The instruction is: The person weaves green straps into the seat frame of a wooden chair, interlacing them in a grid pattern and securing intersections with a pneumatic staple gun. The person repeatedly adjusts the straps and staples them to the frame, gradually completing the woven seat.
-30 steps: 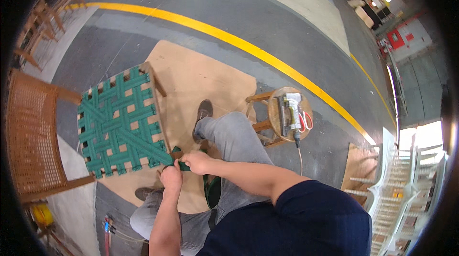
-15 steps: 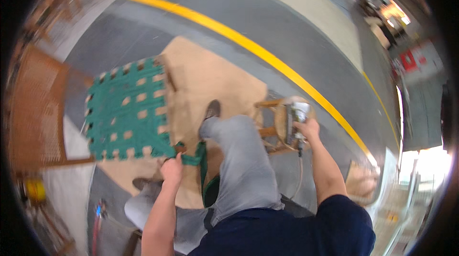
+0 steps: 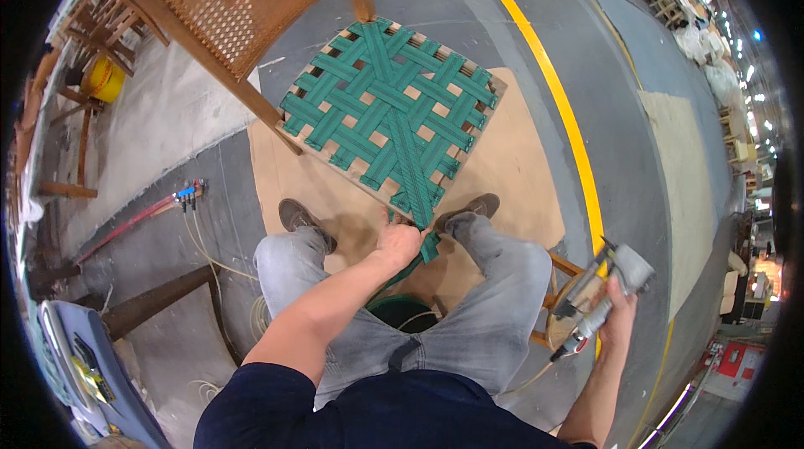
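A wooden chair stands before me, its seat frame covered by woven green webbing (image 3: 368, 105) and its back (image 3: 239, 1) filled with cane mesh. One diagonal webbing strap (image 3: 408, 156) crosses over the weave to the near corner. My left hand (image 3: 399, 241) is closed on that strap at the corner, its loose end hanging beside my fingers. Off to the right, my right hand (image 3: 618, 311) grips the handle of a grey pneumatic staple gun (image 3: 630, 267), apart from the chair. A thin air hose (image 3: 532, 380) runs from the handle.
A small wooden stool (image 3: 574, 307) stands under the staple gun, by my right knee. Cardboard (image 3: 523, 164) lies beneath the chair. A red hose with a blue-ended fitting (image 3: 188, 192) is on the floor at left. A yellow bucket (image 3: 103, 79) sits among wooden frames.
My right hand has lifted the staple gun off the stool. My view has turned, so the chair appears farther right. The left hand still holds the webbing, now at the seat's near corner.
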Action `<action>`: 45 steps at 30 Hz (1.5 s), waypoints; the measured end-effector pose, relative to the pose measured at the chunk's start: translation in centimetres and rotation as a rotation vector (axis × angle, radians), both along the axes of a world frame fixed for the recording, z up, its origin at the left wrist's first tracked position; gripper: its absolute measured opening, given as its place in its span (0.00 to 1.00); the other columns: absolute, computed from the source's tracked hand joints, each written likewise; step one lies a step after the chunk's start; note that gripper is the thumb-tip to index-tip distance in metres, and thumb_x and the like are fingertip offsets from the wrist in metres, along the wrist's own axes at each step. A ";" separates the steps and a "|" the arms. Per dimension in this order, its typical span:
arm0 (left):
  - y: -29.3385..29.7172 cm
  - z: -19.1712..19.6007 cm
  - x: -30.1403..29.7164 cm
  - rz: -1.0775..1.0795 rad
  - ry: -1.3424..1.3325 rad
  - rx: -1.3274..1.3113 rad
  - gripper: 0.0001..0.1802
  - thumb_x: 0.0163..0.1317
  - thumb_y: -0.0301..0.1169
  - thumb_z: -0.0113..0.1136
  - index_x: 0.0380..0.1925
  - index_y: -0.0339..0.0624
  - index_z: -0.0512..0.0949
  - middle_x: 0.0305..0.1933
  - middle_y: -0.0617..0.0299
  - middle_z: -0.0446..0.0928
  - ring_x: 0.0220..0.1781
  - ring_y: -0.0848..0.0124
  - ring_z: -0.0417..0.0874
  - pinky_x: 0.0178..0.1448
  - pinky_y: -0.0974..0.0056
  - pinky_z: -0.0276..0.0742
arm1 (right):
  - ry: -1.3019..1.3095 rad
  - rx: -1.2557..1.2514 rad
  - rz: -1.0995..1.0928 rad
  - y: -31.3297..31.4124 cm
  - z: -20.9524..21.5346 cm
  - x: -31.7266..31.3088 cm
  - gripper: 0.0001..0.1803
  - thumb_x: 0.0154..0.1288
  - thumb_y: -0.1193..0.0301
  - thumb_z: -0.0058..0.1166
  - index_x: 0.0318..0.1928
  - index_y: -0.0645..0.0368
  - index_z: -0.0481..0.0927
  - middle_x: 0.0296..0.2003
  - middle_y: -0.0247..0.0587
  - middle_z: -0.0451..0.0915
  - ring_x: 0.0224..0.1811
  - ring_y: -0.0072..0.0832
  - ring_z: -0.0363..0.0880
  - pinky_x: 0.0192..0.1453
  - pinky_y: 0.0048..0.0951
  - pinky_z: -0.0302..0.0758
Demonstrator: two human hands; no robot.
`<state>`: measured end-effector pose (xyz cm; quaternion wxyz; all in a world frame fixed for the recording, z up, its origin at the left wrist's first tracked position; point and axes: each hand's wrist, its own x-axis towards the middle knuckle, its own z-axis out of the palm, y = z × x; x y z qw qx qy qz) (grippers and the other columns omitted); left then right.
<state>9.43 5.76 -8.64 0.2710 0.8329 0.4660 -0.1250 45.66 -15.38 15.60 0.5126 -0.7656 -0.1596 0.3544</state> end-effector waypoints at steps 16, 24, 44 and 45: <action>0.0 -1.0 -0.8 0.042 -0.209 0.006 0.31 0.81 0.53 0.48 0.63 0.39 0.84 0.75 0.42 0.75 0.84 0.41 0.62 0.87 0.27 0.33 | 0.175 -0.266 0.692 20.6 -11.7 -21.2 0.13 0.76 0.67 0.65 0.54 0.59 0.81 0.31 0.31 0.83 0.20 0.19 0.78 0.20 0.26 0.72; -0.6 -2.8 -0.9 0.094 -0.255 0.070 0.30 0.80 0.51 0.47 0.64 0.40 0.84 0.77 0.42 0.73 0.85 0.40 0.59 0.88 0.29 0.30 | 0.091 -0.313 0.707 21.2 -12.2 -21.9 0.12 0.75 0.68 0.66 0.50 0.61 0.81 0.29 0.30 0.81 0.18 0.18 0.75 0.20 0.27 0.71; 1.3 3.1 -1.9 0.324 -0.340 -0.502 0.24 0.81 0.44 0.52 0.45 0.36 0.90 0.48 0.48 0.91 0.53 0.51 0.91 0.65 0.43 0.82 | 0.145 -0.233 0.589 18.5 -9.3 -19.6 0.13 0.77 0.66 0.65 0.51 0.64 0.83 0.36 0.37 0.85 0.22 0.23 0.78 0.24 0.29 0.73; 1.9 4.8 -2.6 0.421 -0.483 -0.592 0.22 0.81 0.42 0.53 0.45 0.36 0.89 0.46 0.51 0.91 0.48 0.56 0.91 0.58 0.47 0.84 | 0.150 -0.226 0.558 17.8 -9.0 -18.6 0.14 0.77 0.67 0.65 0.52 0.64 0.83 0.37 0.38 0.85 0.22 0.23 0.78 0.24 0.29 0.73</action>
